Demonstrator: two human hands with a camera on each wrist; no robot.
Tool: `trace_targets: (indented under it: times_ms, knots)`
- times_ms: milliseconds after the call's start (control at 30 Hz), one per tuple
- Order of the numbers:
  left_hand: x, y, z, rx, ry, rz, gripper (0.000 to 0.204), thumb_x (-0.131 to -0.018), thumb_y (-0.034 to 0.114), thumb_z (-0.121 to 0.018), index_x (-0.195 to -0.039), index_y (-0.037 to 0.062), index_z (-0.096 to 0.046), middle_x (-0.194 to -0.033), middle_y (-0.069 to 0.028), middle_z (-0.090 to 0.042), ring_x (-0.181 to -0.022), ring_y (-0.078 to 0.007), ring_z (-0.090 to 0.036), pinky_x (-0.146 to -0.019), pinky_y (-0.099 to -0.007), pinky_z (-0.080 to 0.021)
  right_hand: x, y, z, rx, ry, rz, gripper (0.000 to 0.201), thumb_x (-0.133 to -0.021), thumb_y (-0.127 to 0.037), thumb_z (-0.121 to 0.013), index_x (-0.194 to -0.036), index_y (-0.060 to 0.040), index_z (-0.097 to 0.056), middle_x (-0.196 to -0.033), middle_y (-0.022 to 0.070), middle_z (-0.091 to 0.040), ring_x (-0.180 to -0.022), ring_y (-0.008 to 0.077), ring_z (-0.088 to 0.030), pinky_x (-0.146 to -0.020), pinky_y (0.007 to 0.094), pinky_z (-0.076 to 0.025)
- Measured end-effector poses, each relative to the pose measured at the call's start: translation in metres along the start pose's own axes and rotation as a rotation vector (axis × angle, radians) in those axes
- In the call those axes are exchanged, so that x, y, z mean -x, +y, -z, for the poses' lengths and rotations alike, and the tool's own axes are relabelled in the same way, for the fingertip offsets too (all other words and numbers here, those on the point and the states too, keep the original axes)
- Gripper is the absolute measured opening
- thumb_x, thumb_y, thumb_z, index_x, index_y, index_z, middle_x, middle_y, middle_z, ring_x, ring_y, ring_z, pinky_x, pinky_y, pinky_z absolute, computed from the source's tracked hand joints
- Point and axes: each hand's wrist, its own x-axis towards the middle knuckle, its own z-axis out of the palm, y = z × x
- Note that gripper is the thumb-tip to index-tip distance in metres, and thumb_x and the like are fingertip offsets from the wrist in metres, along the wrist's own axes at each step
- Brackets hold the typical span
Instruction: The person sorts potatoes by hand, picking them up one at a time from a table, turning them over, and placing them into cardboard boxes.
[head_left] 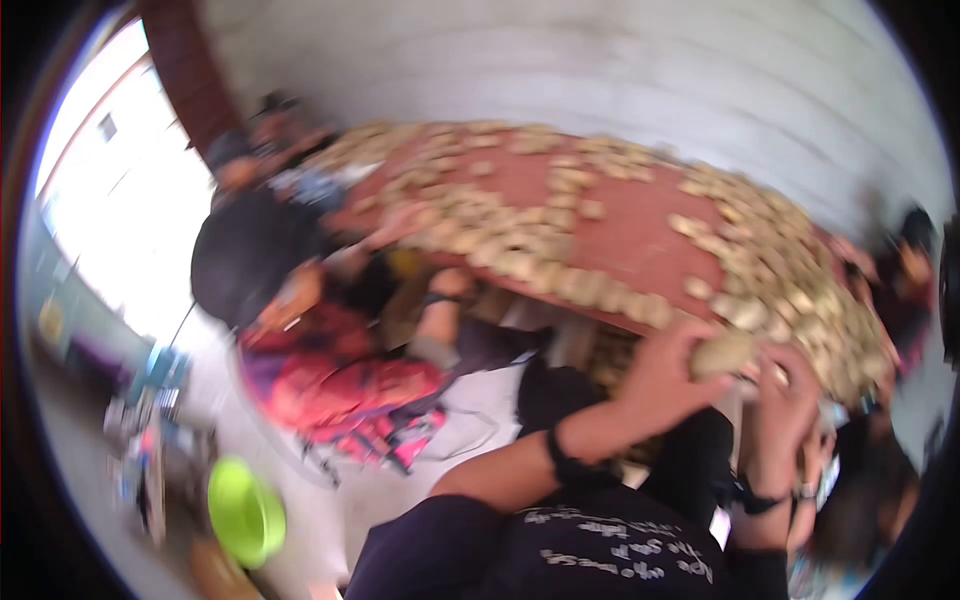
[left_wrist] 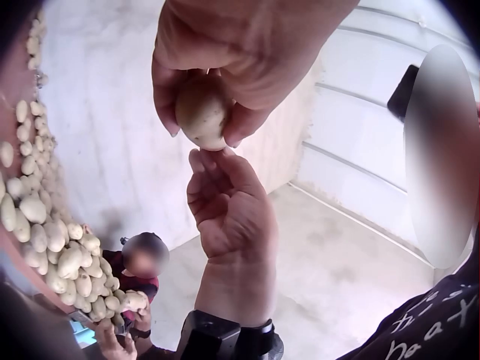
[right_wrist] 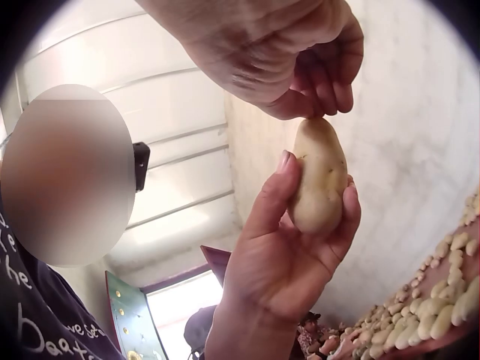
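A pale oval potato point(head_left: 724, 354) is gripped by the left hand point(head_left: 665, 375), thumb on one side and fingers on the other, as the right wrist view shows of the potato point(right_wrist: 319, 176) and left hand point(right_wrist: 289, 259). The right hand point(head_left: 785, 405) has its bent fingertips at the potato's end. In the left wrist view, the right hand point(left_wrist: 232, 214) touches the underside of the potato point(left_wrist: 203, 112) with its fingertips, below the left hand point(left_wrist: 247, 52). Whether the right fingers pinch anything is unclear.
A reddish table point(head_left: 640, 235) carries many potatoes point(head_left: 770, 230) in rows and heaps. A person in a dark cap and red patterned clothing point(head_left: 340, 385) sits at the left; other people are around the table. A green basin point(head_left: 246, 512) stands on the floor.
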Motion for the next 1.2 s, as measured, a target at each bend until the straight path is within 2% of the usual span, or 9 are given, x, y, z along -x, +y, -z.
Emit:
trace_targets:
  times_ms: [200, 400, 433, 467, 567, 800, 1000, 1100, 1200]
  knots:
    - [0.002, 0.003, 0.006, -0.087, 0.081, -0.003, 0.047, -0.066, 0.014, -0.079, -0.105, 0.0021, -0.056, -0.094, -0.0117, -0.056, -0.090, -0.0244, -0.058, -0.079, -0.0353, -0.047, -0.004, 0.017, -0.003, -0.055, -0.113, -0.034, 0.002, -0.086, 0.005, -0.055, -0.084, 0.0050, -0.056, -0.084, 0.0065, -0.057, -0.081, 0.0137, -0.053, -0.077, 0.0251, -0.042]
    - [-0.001, 0.010, 0.024, -0.154, -0.080, 0.088, 0.050, -0.067, 0.019, -0.083, -0.106, 0.0007, -0.060, -0.097, -0.0111, -0.064, -0.089, -0.0178, -0.061, -0.080, -0.0325, -0.050, 0.005, 0.009, -0.005, 0.057, -0.063, -0.023, 0.008, -0.079, -0.001, -0.066, -0.085, 0.0007, -0.061, -0.080, 0.0074, -0.061, -0.075, 0.0147, -0.058, -0.072, 0.0283, -0.049]
    - [-0.001, -0.002, 0.025, 0.016, -0.094, 0.150, 0.047, -0.069, 0.018, -0.082, -0.106, 0.0007, -0.060, -0.098, -0.0092, -0.064, -0.090, -0.0147, -0.061, -0.081, -0.0305, -0.050, 0.005, 0.000, -0.002, 0.154, -0.145, 0.001, 0.006, -0.079, -0.002, -0.064, -0.083, -0.0004, -0.060, -0.076, 0.0081, -0.059, -0.072, 0.0144, -0.058, -0.067, 0.0291, -0.048]
    - [-0.001, -0.019, 0.033, -0.192, -0.082, 0.121, 0.044, -0.072, 0.015, -0.081, -0.108, 0.0001, -0.059, -0.098, -0.0082, -0.065, -0.091, -0.0136, -0.061, -0.081, -0.0299, -0.050, 0.008, 0.008, -0.001, 0.143, -0.230, -0.005, 0.006, -0.081, -0.005, -0.061, -0.083, -0.0016, -0.057, -0.077, 0.0105, -0.057, -0.071, 0.0196, -0.058, -0.065, 0.0318, -0.047]
    - [-0.004, -0.037, 0.046, -0.177, -0.115, 0.285, 0.044, -0.073, 0.014, -0.078, -0.110, -0.0021, -0.060, -0.099, -0.0106, -0.065, -0.093, -0.0157, -0.062, -0.082, -0.0298, -0.050, 0.023, 0.024, 0.002, 0.118, -0.517, 0.071, 0.011, -0.074, -0.005, -0.054, -0.084, -0.0033, -0.050, -0.080, 0.0161, -0.050, -0.076, 0.0374, -0.052, -0.067, 0.0438, -0.044]
    - [0.013, -0.091, 0.042, -0.340, -0.354, 0.438, 0.042, -0.071, 0.018, -0.076, -0.107, -0.0001, -0.063, -0.097, -0.0117, -0.066, -0.090, -0.0186, -0.063, -0.082, -0.0309, -0.049, 0.060, 0.073, -0.004, 0.310, -1.077, -0.160, 0.014, -0.085, -0.019, -0.058, -0.088, -0.0051, -0.056, -0.089, 0.0134, -0.058, -0.089, 0.0354, -0.058, -0.075, 0.0437, -0.047]
    - [0.029, -0.119, 0.031, -0.381, -0.528, 0.583, 0.044, -0.076, 0.017, -0.074, -0.112, -0.0030, -0.060, -0.099, -0.0106, -0.065, -0.091, -0.0153, -0.061, -0.080, -0.0282, -0.049, 0.071, 0.094, -0.026, 0.234, -0.502, -0.270, 0.035, -0.077, -0.009, -0.068, -0.108, -0.0084, -0.054, -0.106, 0.0145, -0.058, -0.103, 0.0346, -0.057, -0.082, 0.0423, -0.048]
    - [0.041, -0.132, 0.028, -0.222, -0.506, 0.649, 0.049, -0.080, 0.017, -0.072, -0.121, -0.0026, -0.054, -0.109, -0.0131, -0.062, -0.097, -0.0186, -0.060, -0.082, -0.0299, -0.050, 0.077, 0.113, -0.044, 0.138, -0.655, -0.152, 0.042, -0.078, -0.013, -0.068, -0.116, -0.0080, -0.051, -0.109, 0.0160, -0.058, -0.105, 0.0352, -0.057, -0.085, 0.0426, -0.048]
    - [0.046, -0.140, 0.039, 0.000, -0.502, 0.883, 0.054, -0.084, 0.015, -0.068, -0.129, -0.0028, -0.046, -0.121, -0.0162, -0.057, -0.107, -0.0235, -0.058, -0.087, -0.0340, -0.050, 0.082, 0.143, -0.064, 0.235, -0.916, -0.236, 0.052, -0.078, -0.020, -0.071, -0.124, -0.0083, -0.051, -0.113, 0.0157, -0.058, -0.108, 0.0327, -0.057, -0.088, 0.0414, -0.047]
